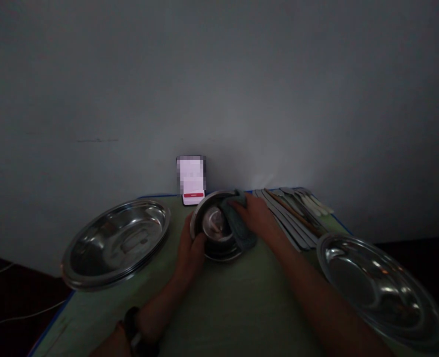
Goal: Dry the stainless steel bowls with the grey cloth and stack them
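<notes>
A shiny metal bowl (215, 225) is tilted up over the middle of the table, its inside facing me. My left hand (190, 248) is closed on its left rim, thumb inside and fingers behind. In my right hand (254, 210) a grey-green cloth (239, 225) is bunched against the bowl's upper right rim and hangs over its right side. Some fingers of the right hand are hidden by the cloth. Beneath the tilted bowl a lower metal rim (224, 258) shows; whether it belongs to a second bowl I cannot tell.
Stacked oval metal basins (115, 243) stand on the left. Another metal basin (383, 292) lies at the right edge. Several knives (286, 218) and white-handled utensils (316, 203) lie back right. A phone (192, 181) leans on the wall behind the green table (219, 307).
</notes>
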### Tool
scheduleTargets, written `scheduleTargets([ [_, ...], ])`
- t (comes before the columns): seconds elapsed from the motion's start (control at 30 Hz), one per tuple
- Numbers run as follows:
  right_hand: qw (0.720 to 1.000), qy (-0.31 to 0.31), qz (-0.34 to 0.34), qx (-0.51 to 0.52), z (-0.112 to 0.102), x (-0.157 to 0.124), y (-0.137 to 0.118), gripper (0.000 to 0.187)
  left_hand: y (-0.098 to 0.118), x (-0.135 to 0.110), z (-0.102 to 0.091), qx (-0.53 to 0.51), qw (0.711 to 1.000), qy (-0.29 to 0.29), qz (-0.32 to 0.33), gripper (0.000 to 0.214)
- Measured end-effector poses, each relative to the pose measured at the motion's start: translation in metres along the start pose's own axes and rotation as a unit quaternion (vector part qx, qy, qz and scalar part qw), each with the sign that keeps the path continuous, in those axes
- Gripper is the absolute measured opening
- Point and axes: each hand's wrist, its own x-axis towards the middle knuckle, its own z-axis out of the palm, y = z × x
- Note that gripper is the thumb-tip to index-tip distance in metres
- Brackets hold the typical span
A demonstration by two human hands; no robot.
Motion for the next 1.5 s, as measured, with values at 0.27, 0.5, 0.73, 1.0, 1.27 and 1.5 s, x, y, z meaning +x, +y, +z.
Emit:
scheduleTargets([
  [0.27,0.957,0.106,0.1,0.253,0.047,-0.012,0.0,0.042,-0.005,-0.003,0.004,-0.014,0.991,0.016,0.128,0.054],
  [0.5,0.931,0.123,0.116,0.323,0.052,-0.018,0.002,0.042,-0.003,-0.007,0.007,-0.043,0.99,-0.037,0.129,0.057],
  [0.73,0.899,0.235,0.082,0.361,0.053,-0.017,0.003,0.035,-0.001,-0.001,0.006,-0.018,0.996,-0.017,0.082,0.045],
  [1.0,0.894,0.244,0.093,0.364,0.049,-0.017,0.002,0.031,-0.014,0.005,0.004,-0.064,0.995,-0.052,0.056,0.052],
  [1.27,0.898,0.176,0.11,0.388,0.052,-0.015,0.007,0.036,-0.02,0.005,0.005,-0.153,0.982,-0.098,0.057,0.068],
  [1.5,0.885,0.18,0.112,0.414,0.053,-0.013,0.009,0.042,-0.01,0.0,0.005,-0.08,0.992,-0.084,0.042,0.053],
])
